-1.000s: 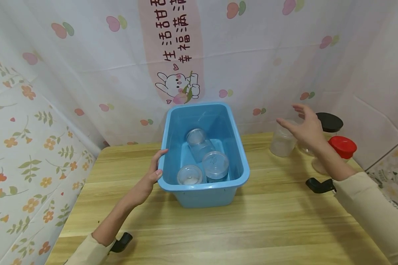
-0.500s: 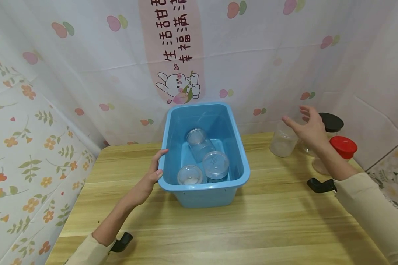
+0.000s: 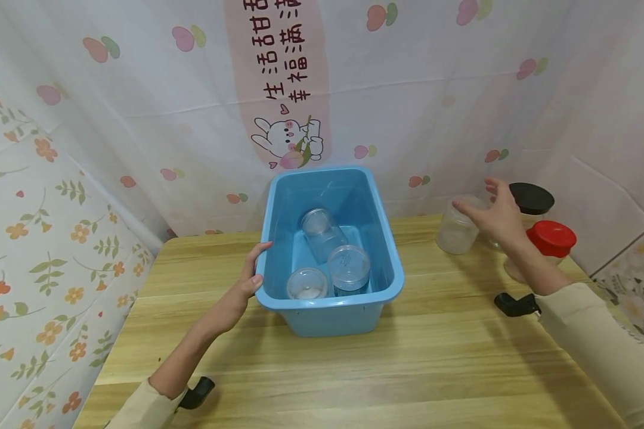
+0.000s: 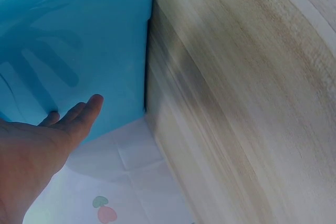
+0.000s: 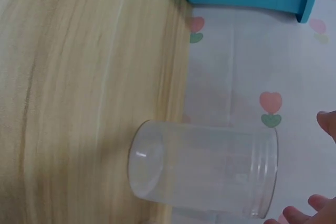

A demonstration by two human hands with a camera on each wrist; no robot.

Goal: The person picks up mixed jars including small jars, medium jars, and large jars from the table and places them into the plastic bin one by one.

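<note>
A light blue plastic bin (image 3: 327, 302) stands on the table. Inside it are three clear plastic jars, one lying tilted at the back (image 3: 324, 235). My left hand (image 3: 241, 286) touches the bin's left rim with thumb and fingertips; in the left wrist view its fingers (image 4: 84, 116) stretch along the outer wall, fairly straight. My right hand (image 3: 496, 217) is at the far right, thumb and fingers spread, with nothing between them. Just left of it and overlapped by its thumb stands a clear jar (image 3: 456, 232). In the right wrist view this jar (image 5: 205, 169) shows a ridged neck near the fingertips.
A jar with a black lid (image 3: 532, 198) and one with a red lid (image 3: 554, 237) stand behind and under my right forearm. A printed curtain (image 3: 408, 107) hangs along the table's back edge. The wooden table (image 3: 354, 375) extends in front of the bin.
My right hand has shifted slightly right and then lower, its thumb ending closer to the clear jar's top. The left hand and the bin have stayed in place.
</note>
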